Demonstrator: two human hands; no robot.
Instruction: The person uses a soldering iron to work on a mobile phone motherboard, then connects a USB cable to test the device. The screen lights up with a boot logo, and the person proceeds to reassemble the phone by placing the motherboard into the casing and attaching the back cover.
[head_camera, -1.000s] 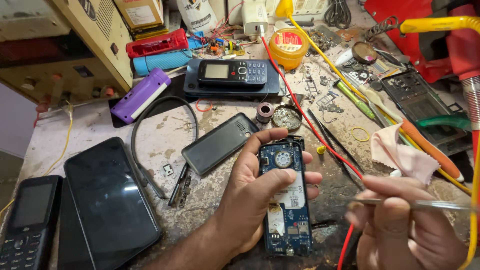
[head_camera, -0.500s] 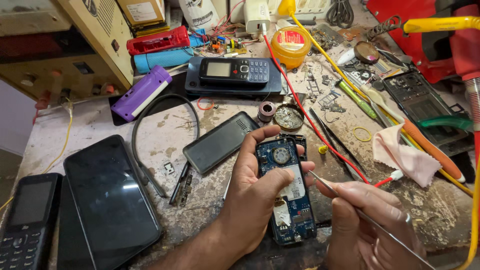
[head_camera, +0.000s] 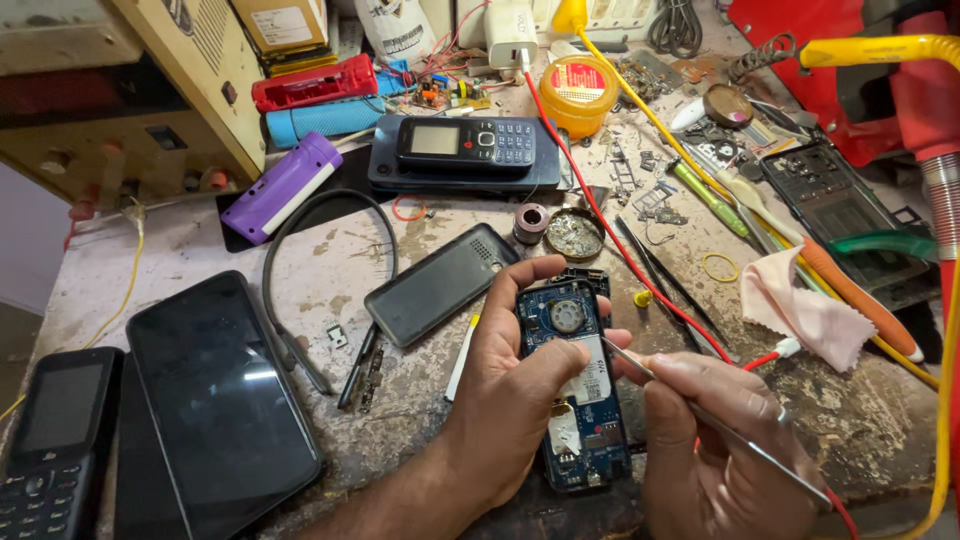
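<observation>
The opened phone (head_camera: 580, 390), its blue circuit board bare, lies cradled in the left hand (head_camera: 510, 400) just above the scarred workbench (head_camera: 200, 250), fingers curled round its left edge and the thumb pressed across the middle. The right hand (head_camera: 715, 450) pinches thin metal tweezers (head_camera: 700, 410), whose tip rests on the white part near the board's centre. A red wire (head_camera: 620, 250) runs close by, and a black back cover (head_camera: 440, 283) lies just beside the phone. To my eye the risk is a slip: the tip could skid across the board and scratch or bridge small parts, or the loosely propped phone could tilt under the pressure
</observation>
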